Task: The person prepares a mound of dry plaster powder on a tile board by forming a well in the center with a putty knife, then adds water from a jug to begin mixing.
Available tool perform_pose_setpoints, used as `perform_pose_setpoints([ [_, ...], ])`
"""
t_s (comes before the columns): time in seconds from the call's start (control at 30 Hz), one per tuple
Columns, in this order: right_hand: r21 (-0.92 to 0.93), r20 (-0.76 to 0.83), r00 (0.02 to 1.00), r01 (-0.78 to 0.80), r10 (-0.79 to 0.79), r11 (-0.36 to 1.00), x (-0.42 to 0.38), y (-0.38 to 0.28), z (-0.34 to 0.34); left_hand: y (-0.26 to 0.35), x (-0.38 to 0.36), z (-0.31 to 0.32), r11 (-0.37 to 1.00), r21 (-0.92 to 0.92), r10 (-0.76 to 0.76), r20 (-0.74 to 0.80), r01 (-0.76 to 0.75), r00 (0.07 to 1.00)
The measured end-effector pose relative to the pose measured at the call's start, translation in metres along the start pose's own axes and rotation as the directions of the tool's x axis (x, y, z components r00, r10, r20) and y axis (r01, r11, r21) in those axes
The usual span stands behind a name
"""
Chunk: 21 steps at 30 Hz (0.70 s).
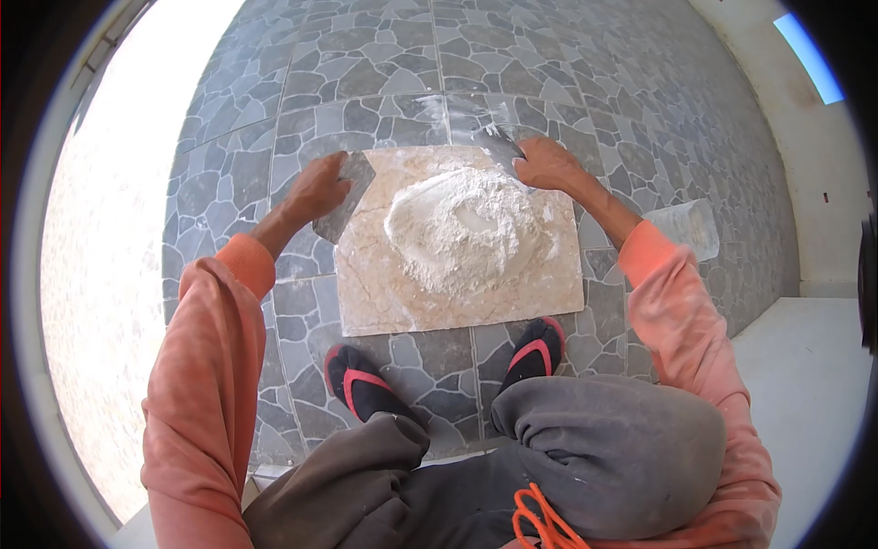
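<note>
My left hand [318, 190] is closed around a flat grey metal scraper [347, 201], whose blade hangs over the left edge of a beige marbled tile [375, 306]. My right hand [551, 166] grips a second scraper [498, 146], dusted with white, at the tile's far right edge. Between the two hands a broad mound of white powder [462, 233] lies on the tile. A shallow, smoother hollow shows near the middle of the mound. Powder smears mark the tile around it.
A clear plastic container [688, 229] lies on the stone-patterned floor [366, 55] beyond my right forearm. My feet in red-strapped sandals [366, 380] are close to the tile's near edge. A pale wall [777, 146] stands to the right; white powder streaks the floor beyond the tile.
</note>
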State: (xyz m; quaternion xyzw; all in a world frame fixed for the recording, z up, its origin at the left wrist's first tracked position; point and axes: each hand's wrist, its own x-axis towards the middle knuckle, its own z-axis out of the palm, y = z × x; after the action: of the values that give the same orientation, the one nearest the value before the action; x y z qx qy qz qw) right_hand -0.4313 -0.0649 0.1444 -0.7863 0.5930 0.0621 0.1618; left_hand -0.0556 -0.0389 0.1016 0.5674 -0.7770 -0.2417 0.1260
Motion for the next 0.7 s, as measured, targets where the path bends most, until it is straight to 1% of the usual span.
perform_pose_setpoints([
  [0.1, 0.124, 0.099, 0.968, -0.243, 0.232, 0.962, -0.016, 0.041, 0.011, 0.001, -0.002, -0.002, 0.999, -0.042, -0.017, -0.004, 0.017, 1.000],
  [0.2, 0.221, 0.178, 0.937, -0.337, 0.302, 0.915, -0.040, 0.075, 0.036, -0.004, -0.004, -0.002, 0.999, -0.049, -0.017, -0.019, 0.016, 1.000],
  [0.3, 0.269, 0.215, 0.923, -0.369, 0.318, 0.890, -0.063, 0.073, 0.051, -0.002, -0.003, -0.001, 0.998, -0.049, -0.036, 0.004, 0.036, 0.999],
  [0.33, 0.254, 0.195, 0.927, -0.364, 0.321, 0.896, -0.068, 0.068, 0.054, 0.000, -0.003, -0.002, 0.998, -0.050, -0.049, 0.018, 0.049, 0.999],
  [0.43, 0.301, 0.167, 0.945, -0.321, 0.282, 0.898, -0.070, 0.051, 0.058, 0.003, 0.000, -0.002, 0.998, -0.042, -0.036, 0.038, 0.037, 0.999],
  [0.47, 0.292, 0.186, 0.948, -0.304, 0.258, 0.907, -0.068, 0.047, 0.056, 0.003, 0.000, -0.001, 0.999, -0.029, -0.027, 0.030, 0.027, 0.999],
  [0.53, 0.251, 0.159, 0.957, -0.278, 0.244, 0.927, -0.066, 0.034, 0.049, 0.004, 0.002, 0.000, 1.000, -0.004, -0.007, 0.012, 0.007, 1.000],
  [0.7, 0.219, 0.133, 0.972, -0.219, 0.193, 0.951, -0.053, 0.024, 0.046, 0.011, 0.002, -0.001, 0.998, -0.030, -0.048, 0.041, 0.050, 0.998],
])
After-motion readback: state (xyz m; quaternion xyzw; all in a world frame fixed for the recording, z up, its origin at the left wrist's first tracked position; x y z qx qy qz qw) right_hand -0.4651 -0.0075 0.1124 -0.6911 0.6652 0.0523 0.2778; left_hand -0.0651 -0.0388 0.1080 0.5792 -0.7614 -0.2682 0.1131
